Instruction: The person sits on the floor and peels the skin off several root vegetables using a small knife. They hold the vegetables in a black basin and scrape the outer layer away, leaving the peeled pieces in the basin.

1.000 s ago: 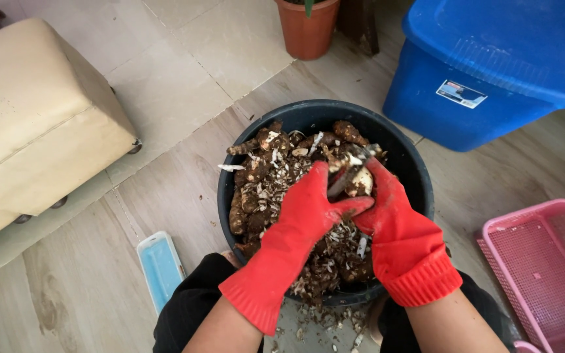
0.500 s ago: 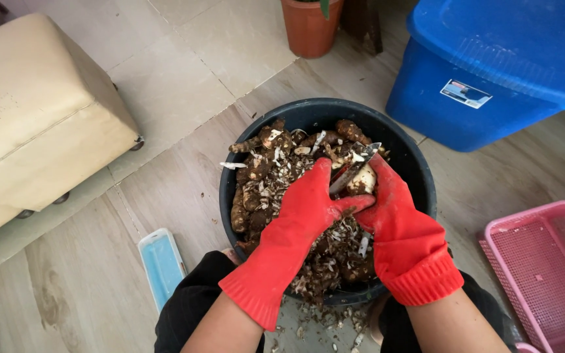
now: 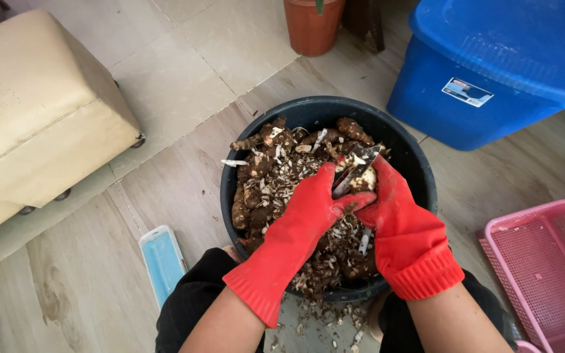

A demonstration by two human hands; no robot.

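Observation:
Both my hands wear red rubber gloves over a black tub (image 3: 420,171) full of brown roots (image 3: 271,176) and pale peelings. My left hand (image 3: 315,208) grips a partly peeled root (image 3: 365,180) at the tub's right side. Pressed against that same root is my right hand (image 3: 393,212), closed on a knife (image 3: 356,170) whose blade lies across the pale peeled patch. The tub stands on the floor between my knees.
A large blue lidded bin (image 3: 492,72) stands behind the tub on the right. A pink mesh basket (image 3: 544,268) lies at the right edge, a beige padded stool (image 3: 34,111) on the left, a light blue flat object (image 3: 161,261) by my left knee, and a terracotta pot (image 3: 312,26) at the back.
The hands have barely shifted on the root, and the knife blade has moved slightly across it. The tub and surroundings stay put.

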